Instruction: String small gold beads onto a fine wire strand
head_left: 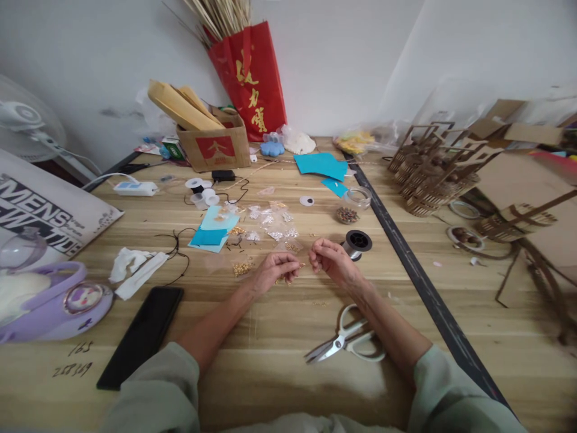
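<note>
Our left hand and right hand rest close together on the worktop, fingertips pinched on something too small for us to tell, among scattered gold beads. A wire spool stands just beside the right hand, with scissors nearer us and a black phone on the left.

Wood-plank table, dark strip running diag. on the right side. On it: black phone front-left, white-handled scissors front-centre, wire spool just right of centre. Small clear bags of beads mid-table w/ teal paper beside them; more teal sheets further back. Bead jar near spool. Cardboard box + red bag at back wall. Crumpled tissue left. Pencilled nos. at front-left edge.
</note>
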Motion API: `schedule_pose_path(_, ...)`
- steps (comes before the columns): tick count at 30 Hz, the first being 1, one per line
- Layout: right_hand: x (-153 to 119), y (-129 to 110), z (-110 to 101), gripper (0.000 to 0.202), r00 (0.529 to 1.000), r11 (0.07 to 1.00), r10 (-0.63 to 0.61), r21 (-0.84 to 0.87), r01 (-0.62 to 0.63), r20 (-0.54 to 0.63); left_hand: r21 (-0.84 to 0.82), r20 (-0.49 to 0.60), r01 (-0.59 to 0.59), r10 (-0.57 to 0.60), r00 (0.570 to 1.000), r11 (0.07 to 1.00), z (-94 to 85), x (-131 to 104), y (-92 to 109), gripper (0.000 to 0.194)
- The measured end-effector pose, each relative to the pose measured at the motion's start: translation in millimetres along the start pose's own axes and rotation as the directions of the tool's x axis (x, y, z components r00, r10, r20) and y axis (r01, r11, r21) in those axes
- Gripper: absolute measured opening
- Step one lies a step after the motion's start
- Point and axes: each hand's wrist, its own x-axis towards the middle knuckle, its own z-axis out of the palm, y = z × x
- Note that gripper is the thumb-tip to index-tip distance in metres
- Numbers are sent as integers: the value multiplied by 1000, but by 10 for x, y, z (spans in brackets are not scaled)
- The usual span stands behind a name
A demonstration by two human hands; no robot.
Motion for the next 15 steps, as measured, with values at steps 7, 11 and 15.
schedule_pose_path(7,2,-21,-16,24,999,999,-38,-35,38,-1,120,27,-5,2,1000,993,-39,12,-36,28)
schedule_pose_path(11,-1,-60,-14,24,998,997,-51,-54,49,-43,155,38,5,-11,999,988,-15,-4,2,28)
schedule_pose_path(15,8,-72,-23,24,995,997,-74,-42,71,-70,181,48,7,-16,999,983,19,-30,58,27)
